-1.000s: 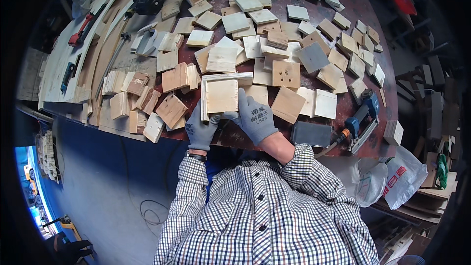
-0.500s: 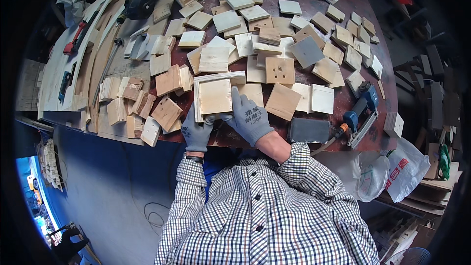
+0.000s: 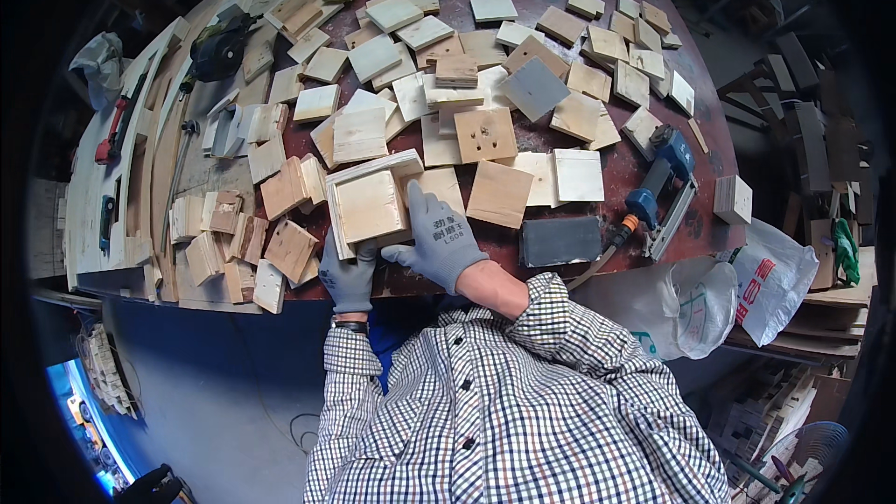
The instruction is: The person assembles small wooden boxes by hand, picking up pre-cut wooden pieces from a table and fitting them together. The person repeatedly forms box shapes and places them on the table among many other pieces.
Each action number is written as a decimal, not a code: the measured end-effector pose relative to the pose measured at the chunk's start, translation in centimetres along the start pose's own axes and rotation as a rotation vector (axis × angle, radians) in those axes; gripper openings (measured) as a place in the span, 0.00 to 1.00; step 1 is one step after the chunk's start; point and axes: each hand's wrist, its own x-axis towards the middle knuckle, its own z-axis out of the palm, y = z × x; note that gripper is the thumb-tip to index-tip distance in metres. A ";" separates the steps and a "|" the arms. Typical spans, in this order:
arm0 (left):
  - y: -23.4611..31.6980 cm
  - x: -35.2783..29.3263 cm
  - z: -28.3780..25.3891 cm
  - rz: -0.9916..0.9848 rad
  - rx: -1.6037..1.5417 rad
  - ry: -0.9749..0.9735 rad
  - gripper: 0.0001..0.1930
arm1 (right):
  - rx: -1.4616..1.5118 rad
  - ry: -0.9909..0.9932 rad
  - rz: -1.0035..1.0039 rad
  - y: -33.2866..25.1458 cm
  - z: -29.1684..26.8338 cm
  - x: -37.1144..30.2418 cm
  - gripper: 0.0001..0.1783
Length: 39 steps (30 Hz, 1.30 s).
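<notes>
A small box-like piece of pale wood (image 3: 370, 208), with raised walls along its top and left, is tilted up at the table's front edge. My left hand (image 3: 348, 275), in a grey glove, grips it from its lower left side, with some fingers hidden beneath. On its right side my gloved right hand (image 3: 439, 238) holds the wall, the index finger lying along it and the thumb stretched out below the lower corner. Next to my hands lie loose square wooden blocks, among them a tan one (image 3: 501, 194) and a pale one (image 3: 579, 175).
Many wooden squares cover the dark red table (image 3: 695, 215). To the right lie a blue air nailer (image 3: 658, 182) with a hose and a dark grey block (image 3: 562, 241). Stacked small blocks (image 3: 207, 257), long boards and a black-and-yellow power tool (image 3: 220, 47) are on the left. Plastic bags (image 3: 770, 271) hang at right.
The view has shifted, so the table's things sit further left in it. The wooden box has tilted slightly, and my right thumb has moved off its lower corner to just beneath it.
</notes>
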 end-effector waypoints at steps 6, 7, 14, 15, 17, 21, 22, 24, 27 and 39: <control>0.4 0.2 -0.4 -0.026 -0.043 -0.026 0.40 | 0.033 -0.010 0.187 -1.1 -1.0 -0.5 0.48; 0.2 0.3 -0.5 -0.033 -0.037 -0.039 0.40 | -0.017 0.013 0.197 -1.5 -0.7 -0.3 0.47; -1.9 -0.4 -0.7 -0.051 -0.035 -0.074 0.40 | -0.030 0.008 0.221 -2.3 0.5 -0.9 0.50; -1.9 -0.6 -1.1 -0.077 -0.073 -0.067 0.39 | 0.000 0.019 0.237 -2.3 0.9 -1.4 0.50; -1.6 -0.5 -0.7 -0.128 -0.157 -0.043 0.38 | -0.007 0.028 0.224 -1.9 1.4 -2.4 0.51; -2.4 -1.4 -2.4 -0.135 -0.028 -0.114 0.39 | 0.106 0.005 0.238 -1.2 1.6 -2.6 0.52; -2.9 -1.7 -2.6 -0.115 0.026 -0.055 0.40 | 0.079 -0.030 0.258 -1.7 1.1 -2.5 0.53; -9.1 -3.8 -6.2 -0.102 0.116 -0.091 0.39 | 0.134 -0.060 0.271 -2.3 0.1 -1.8 0.53; -9.8 -5.1 -7.7 -0.152 0.161 -0.117 0.39 | 0.264 -0.060 0.327 -2.7 -0.1 -1.0 0.58; -6.6 -3.7 -4.8 -0.157 0.139 -0.156 0.36 | 0.860 0.056 0.510 -3.5 0.2 0.0 0.48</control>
